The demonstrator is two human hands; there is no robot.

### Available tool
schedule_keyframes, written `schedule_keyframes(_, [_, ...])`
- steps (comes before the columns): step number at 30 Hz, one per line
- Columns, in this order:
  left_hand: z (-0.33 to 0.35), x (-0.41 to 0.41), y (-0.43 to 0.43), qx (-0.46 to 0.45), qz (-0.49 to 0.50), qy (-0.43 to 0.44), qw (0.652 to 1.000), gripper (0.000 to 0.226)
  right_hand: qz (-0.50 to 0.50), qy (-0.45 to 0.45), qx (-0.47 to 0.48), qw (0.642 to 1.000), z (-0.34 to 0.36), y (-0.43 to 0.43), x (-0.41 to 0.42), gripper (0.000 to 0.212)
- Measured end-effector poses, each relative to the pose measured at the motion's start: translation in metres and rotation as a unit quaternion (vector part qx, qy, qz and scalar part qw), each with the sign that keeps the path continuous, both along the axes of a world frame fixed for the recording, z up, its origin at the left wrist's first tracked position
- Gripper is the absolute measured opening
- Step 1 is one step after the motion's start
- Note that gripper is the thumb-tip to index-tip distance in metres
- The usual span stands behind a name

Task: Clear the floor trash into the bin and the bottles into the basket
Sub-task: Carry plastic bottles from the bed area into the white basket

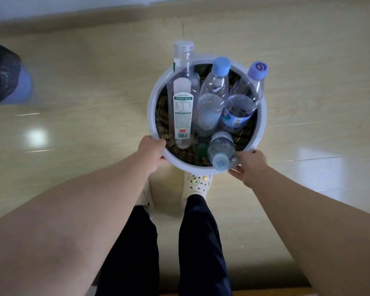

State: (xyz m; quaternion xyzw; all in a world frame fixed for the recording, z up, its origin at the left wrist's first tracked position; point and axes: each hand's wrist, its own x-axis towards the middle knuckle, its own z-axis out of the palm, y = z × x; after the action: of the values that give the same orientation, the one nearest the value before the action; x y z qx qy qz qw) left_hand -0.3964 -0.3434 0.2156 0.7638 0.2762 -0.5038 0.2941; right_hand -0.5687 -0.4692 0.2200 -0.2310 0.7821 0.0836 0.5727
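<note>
Head view, grip: left hand [151, 151] clasps the basket [151, 112] rim at 8 o'clock, right hand [251, 165] at 5 o'clock, both equally near.
Load: at least four bottles [212, 99] lie inside, necks toward 12 o'clock; small bottle [221, 150] points to 6.
Writing: tall bottle [183, 97] label shows "160"; the rest is unreadable.

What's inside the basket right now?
The basket holds four bottles: clear-capped bottle, blue-capped bottle, purple-capped bottle, small bottle. A green cap peeks beneath; anything lower is hidden.
</note>
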Motion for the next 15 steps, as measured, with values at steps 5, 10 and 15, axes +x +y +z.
schedule_keyframes(5, [0.023, 0.044, 0.031, -0.013, 0.036, -0.009, 0.999, 0.027, 0.015, -0.063, 0.023, 0.998, 0.028, 0.013, 0.048, 0.030])
schedule_keyframes(10, [0.048, 0.084, 0.077, -0.032, 0.112, -0.001, 0.993, 0.015, 0.084, -0.098, 0.015, 0.992, 0.051, 0.032, 0.108, 0.020])
schedule_keyframes(15, [0.054, 0.148, 0.132, -0.037, 0.155, -0.020, 0.987, 0.012, 0.113, -0.112, -0.002, 0.987, 0.061, 0.079, 0.185, 0.024])
